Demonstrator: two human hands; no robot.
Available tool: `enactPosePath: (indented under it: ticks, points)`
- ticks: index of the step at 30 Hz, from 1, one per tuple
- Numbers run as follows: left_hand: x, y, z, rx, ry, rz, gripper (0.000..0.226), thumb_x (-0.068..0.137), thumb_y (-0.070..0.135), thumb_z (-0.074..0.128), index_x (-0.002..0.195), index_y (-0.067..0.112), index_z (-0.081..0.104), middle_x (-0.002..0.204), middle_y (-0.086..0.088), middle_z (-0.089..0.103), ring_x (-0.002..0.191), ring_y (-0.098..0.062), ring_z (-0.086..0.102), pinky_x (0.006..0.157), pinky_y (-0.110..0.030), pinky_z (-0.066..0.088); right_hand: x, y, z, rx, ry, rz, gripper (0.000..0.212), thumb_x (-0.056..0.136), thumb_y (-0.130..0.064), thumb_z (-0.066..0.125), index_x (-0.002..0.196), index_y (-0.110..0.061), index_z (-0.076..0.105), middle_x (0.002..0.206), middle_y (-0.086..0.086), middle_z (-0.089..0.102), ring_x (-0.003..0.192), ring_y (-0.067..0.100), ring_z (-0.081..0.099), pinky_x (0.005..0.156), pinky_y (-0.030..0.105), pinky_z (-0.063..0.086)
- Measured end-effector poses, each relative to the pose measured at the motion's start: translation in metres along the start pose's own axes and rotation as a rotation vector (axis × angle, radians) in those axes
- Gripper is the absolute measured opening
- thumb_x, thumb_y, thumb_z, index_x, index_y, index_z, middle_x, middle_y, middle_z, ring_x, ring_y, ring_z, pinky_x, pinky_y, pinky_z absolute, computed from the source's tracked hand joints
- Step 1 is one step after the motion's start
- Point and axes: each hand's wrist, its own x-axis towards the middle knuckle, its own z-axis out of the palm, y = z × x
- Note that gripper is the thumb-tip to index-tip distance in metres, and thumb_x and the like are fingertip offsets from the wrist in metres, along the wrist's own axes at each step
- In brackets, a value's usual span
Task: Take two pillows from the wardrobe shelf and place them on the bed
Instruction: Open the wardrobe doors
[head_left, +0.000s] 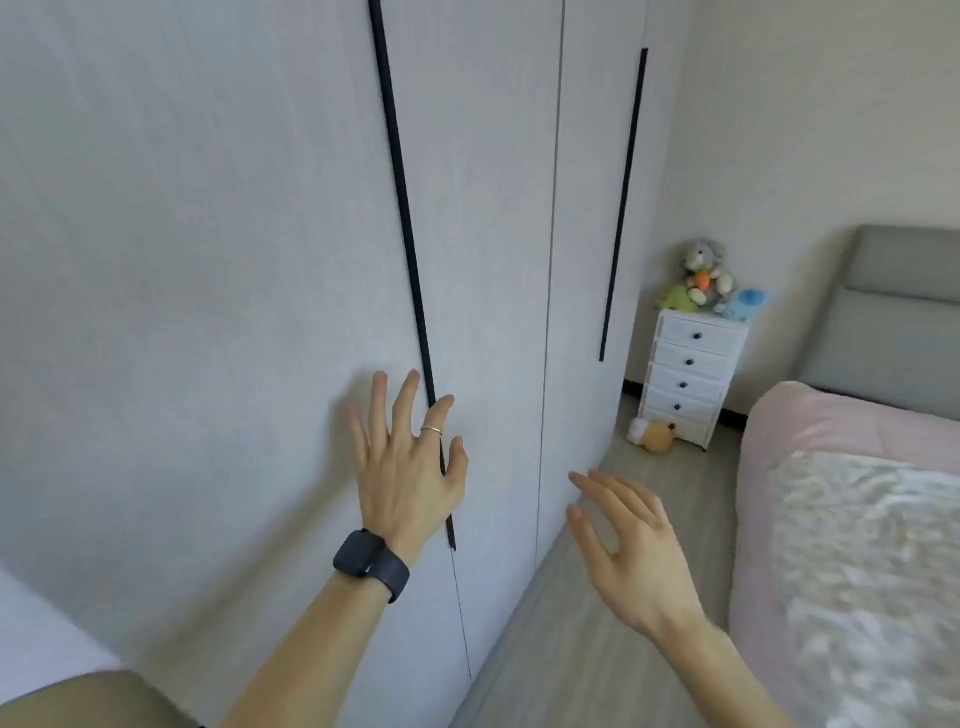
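A pale grey wardrobe (218, 218) fills the left and centre, its doors shut, so no shelf or pillow is visible. My left hand (408, 457), with a ring and a dark wristwatch, is spread open against the door at the lower end of a long black handle strip (402, 208). My right hand (628, 545) hovers open in the air to the right, apart from the wardrobe. The bed (852, 545) with a pink cover and a whitish patterned blanket lies at the right.
A second black handle strip (623, 208) runs down the right-hand door. A white chest of drawers (691, 379) with plush toys (704, 275) on top stands in the far corner, another plush toy (652, 434) on the floor. A narrow wood-floor aisle (587, 649) separates wardrobe and bed. Grey headboard (893, 322) at right.
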Motion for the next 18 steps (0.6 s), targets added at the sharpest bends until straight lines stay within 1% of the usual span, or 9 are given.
enactPosePath:
  ticks: [2,5,7,9,11,14,16,18]
  points:
    - [0.029,0.006,0.008,0.054,0.09,-0.045,0.048,0.087,0.034,0.058,0.132,0.02,0.062,0.159,-0.012,0.034,0.152,-0.039,0.014,0.119,-0.064,0.006,0.04,0.006,-0.001,0.076,-0.036,-0.057,0.042,0.099,-0.045,0.054,0.14,-0.036,0.058,0.147,-0.015,0.051,0.144,0.012,0.034,0.117,0.037,0.033]
    - [0.078,0.007,0.016,0.198,0.232,-0.075,0.054,0.085,0.036,0.06,0.136,0.021,0.057,0.163,-0.013,0.026,0.153,-0.039,0.01,0.117,-0.067,0.0,0.114,0.005,0.011,0.099,-0.053,-0.202,0.043,0.101,-0.045,0.051,0.143,-0.038,0.053,0.152,-0.016,0.046,0.146,0.01,0.03,0.116,0.037,0.035]
    - [0.102,-0.001,0.019,0.293,0.292,-0.109,0.057,0.084,0.038,0.06,0.139,0.022,0.054,0.165,-0.012,0.021,0.153,-0.038,0.008,0.116,-0.068,-0.002,0.159,-0.005,0.024,0.131,-0.013,-0.293,0.043,0.103,-0.04,0.049,0.146,-0.037,0.051,0.156,-0.013,0.041,0.148,0.013,0.028,0.116,0.038,0.035]
    - [0.118,-0.01,0.025,0.412,0.341,-0.149,0.059,0.086,0.042,0.057,0.142,0.025,0.051,0.166,-0.011,0.018,0.153,-0.037,0.008,0.116,-0.069,-0.002,0.199,-0.016,0.04,0.144,0.038,-0.4,0.044,0.106,-0.036,0.044,0.15,-0.034,0.045,0.162,-0.008,0.033,0.15,0.017,0.025,0.118,0.036,0.031]
    - [0.13,-0.019,0.032,0.465,0.377,-0.205,0.062,0.089,0.047,0.054,0.147,0.026,0.047,0.166,-0.01,0.018,0.154,-0.035,0.006,0.116,-0.068,-0.003,0.236,-0.03,0.059,0.135,0.092,-0.526,0.049,0.106,-0.036,0.041,0.154,-0.031,0.039,0.166,-0.002,0.025,0.153,0.021,0.019,0.12,0.037,0.027]
    - [0.138,-0.029,0.047,0.582,0.423,-0.202,0.071,0.09,0.058,0.053,0.153,0.028,0.038,0.164,-0.011,0.019,0.154,-0.034,0.002,0.116,-0.068,-0.004,0.287,-0.049,0.092,0.113,0.186,-0.669,0.056,0.105,-0.036,0.041,0.159,-0.03,0.027,0.169,0.007,0.014,0.156,0.027,0.01,0.122,0.05,0.023]
    - [0.139,-0.035,0.055,0.647,0.452,-0.185,0.073,0.09,0.064,0.052,0.153,0.031,0.037,0.163,-0.01,0.021,0.153,-0.036,0.004,0.115,-0.068,-0.003,0.313,-0.056,0.115,0.109,0.257,-0.739,0.059,0.105,-0.038,0.039,0.161,-0.03,0.02,0.169,0.012,0.009,0.156,0.032,0.009,0.12,0.059,0.022]
    - [0.138,-0.04,0.059,0.684,0.46,-0.17,0.075,0.088,0.068,0.052,0.152,0.032,0.038,0.165,-0.01,0.019,0.153,-0.038,0.008,0.115,-0.069,-0.001,0.331,-0.056,0.14,0.127,0.334,-0.822,0.06,0.107,-0.041,0.032,0.162,-0.028,0.013,0.169,0.013,0.005,0.155,0.036,0.008,0.118,0.065,0.02]
